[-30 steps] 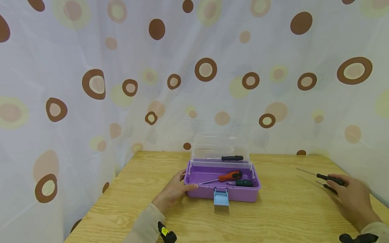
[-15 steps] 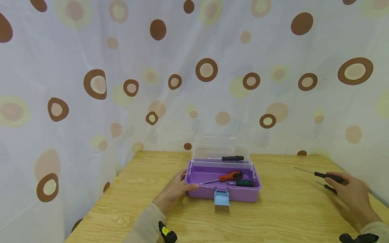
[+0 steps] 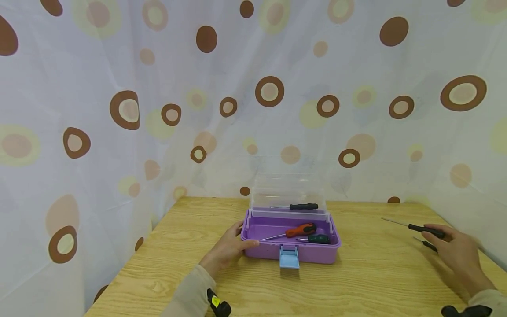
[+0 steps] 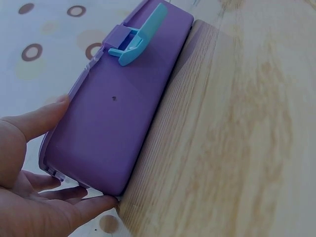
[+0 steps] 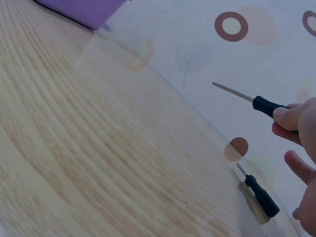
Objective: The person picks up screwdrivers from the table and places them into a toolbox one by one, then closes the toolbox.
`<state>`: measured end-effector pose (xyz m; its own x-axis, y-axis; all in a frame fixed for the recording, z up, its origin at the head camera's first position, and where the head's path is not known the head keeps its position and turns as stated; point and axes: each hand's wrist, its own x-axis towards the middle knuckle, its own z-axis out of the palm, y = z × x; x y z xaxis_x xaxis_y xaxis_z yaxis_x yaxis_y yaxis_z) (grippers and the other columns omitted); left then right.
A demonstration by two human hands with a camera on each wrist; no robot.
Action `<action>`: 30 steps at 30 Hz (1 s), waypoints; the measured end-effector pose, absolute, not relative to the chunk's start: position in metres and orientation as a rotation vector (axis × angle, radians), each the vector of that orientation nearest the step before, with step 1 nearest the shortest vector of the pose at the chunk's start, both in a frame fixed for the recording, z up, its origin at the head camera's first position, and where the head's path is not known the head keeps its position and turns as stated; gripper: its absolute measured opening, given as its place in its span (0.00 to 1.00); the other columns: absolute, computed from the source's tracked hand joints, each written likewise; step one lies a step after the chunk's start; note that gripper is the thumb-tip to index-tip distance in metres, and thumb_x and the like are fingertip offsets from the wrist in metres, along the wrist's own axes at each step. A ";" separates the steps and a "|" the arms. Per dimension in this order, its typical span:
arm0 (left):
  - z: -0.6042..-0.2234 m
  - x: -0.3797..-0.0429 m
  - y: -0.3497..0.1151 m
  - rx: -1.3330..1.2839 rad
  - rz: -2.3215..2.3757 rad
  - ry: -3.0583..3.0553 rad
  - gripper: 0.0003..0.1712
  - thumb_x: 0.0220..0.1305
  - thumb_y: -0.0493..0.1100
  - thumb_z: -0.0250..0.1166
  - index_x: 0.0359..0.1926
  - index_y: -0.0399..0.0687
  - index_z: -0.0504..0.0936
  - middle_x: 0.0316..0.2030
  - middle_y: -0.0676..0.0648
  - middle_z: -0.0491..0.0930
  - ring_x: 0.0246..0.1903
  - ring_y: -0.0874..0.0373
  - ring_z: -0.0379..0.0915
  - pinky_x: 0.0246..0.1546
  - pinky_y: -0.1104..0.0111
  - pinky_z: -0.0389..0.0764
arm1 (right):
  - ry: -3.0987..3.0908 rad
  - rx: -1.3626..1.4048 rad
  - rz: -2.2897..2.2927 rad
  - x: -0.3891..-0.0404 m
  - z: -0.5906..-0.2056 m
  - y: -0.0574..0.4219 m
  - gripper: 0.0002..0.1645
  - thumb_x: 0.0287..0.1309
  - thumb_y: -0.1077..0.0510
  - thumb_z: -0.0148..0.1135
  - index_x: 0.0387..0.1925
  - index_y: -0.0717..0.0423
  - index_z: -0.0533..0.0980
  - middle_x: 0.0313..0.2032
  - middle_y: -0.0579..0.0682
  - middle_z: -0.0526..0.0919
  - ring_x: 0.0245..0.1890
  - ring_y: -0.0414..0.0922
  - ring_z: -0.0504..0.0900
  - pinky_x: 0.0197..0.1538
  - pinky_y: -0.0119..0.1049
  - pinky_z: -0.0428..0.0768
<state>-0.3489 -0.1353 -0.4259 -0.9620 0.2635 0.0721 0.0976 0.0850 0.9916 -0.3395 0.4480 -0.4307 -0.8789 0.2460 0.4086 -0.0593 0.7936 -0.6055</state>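
My left hand [image 3: 225, 248] grips the left end of an open purple toolbox [image 3: 317, 254], thumb over the front rim and fingers around the side. Inside lie an orange-and-black screwdriver [image 3: 301, 230] and a dark green-handled screwdriver [image 3: 318, 239]. A black screwdriver [image 3: 303, 206] rests behind them, in the raised clear lid [image 3: 287, 187]. Off to the right, my right hand [image 3: 461, 255] pinches the handle of another black screwdriver [image 5: 264, 105], raised above the table with its shaft pointing left. Beneath it a smaller black screwdriver [image 5: 261, 197] appears to lie on the table, close to my lower fingers.
The wooden table [image 3: 376, 286] runs back to a spotted curtain [image 3: 293, 127], which also hangs along the left and right sides. A light blue latch [image 3: 289, 258] hangs down at the toolbox's front.
My right hand has shifted slightly left with the held screwdriver, whose tip is a little farther left. The left hand and toolbox stay put.
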 end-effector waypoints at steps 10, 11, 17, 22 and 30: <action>-0.427 -0.350 -0.135 0.373 2.025 2.208 0.55 0.60 0.37 0.77 0.79 0.34 0.52 0.74 0.27 0.56 0.69 0.32 0.62 0.68 0.42 0.66 | -2.499 -0.112 0.862 -0.337 -0.426 0.442 0.32 0.73 0.45 0.62 0.61 0.69 0.76 0.42 0.70 0.84 0.33 0.53 0.78 0.26 0.36 0.71; -0.427 -0.350 -0.135 0.373 2.027 2.208 0.55 0.60 0.37 0.77 0.79 0.33 0.52 0.74 0.27 0.56 0.69 0.33 0.62 0.68 0.42 0.66 | -2.498 -0.108 0.867 -0.337 -0.426 0.442 0.32 0.73 0.44 0.62 0.61 0.69 0.76 0.42 0.70 0.84 0.34 0.53 0.78 0.26 0.36 0.71; -0.427 -0.349 -0.136 0.374 2.035 2.190 0.55 0.60 0.37 0.77 0.79 0.34 0.52 0.74 0.27 0.56 0.69 0.33 0.62 0.68 0.43 0.67 | -2.499 -0.079 0.914 -0.338 -0.428 0.440 0.34 0.71 0.41 0.63 0.61 0.67 0.77 0.44 0.68 0.85 0.32 0.41 0.77 0.26 0.35 0.72; -0.427 -0.348 -0.136 0.380 2.033 2.184 0.55 0.60 0.38 0.77 0.79 0.35 0.53 0.75 0.28 0.56 0.69 0.33 0.63 0.68 0.42 0.66 | -2.487 -0.042 0.967 -0.340 -0.429 0.435 0.35 0.71 0.40 0.63 0.61 0.66 0.78 0.37 0.61 0.84 0.24 0.41 0.72 0.23 0.37 0.68; -0.428 -0.349 -0.136 0.389 2.014 2.202 0.55 0.61 0.40 0.77 0.79 0.36 0.53 0.75 0.28 0.56 0.69 0.33 0.62 0.68 0.41 0.66 | -2.475 -0.003 1.045 -0.340 -0.430 0.423 0.33 0.71 0.40 0.64 0.61 0.64 0.78 0.31 0.54 0.81 0.24 0.46 0.66 0.23 0.37 0.63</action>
<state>-0.3485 -0.1361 -0.4275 -0.9581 0.2760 0.0760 0.1003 0.0749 0.9921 -0.3396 0.4231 -0.4305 -0.8981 0.1733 0.4043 -0.1689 0.7129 -0.6807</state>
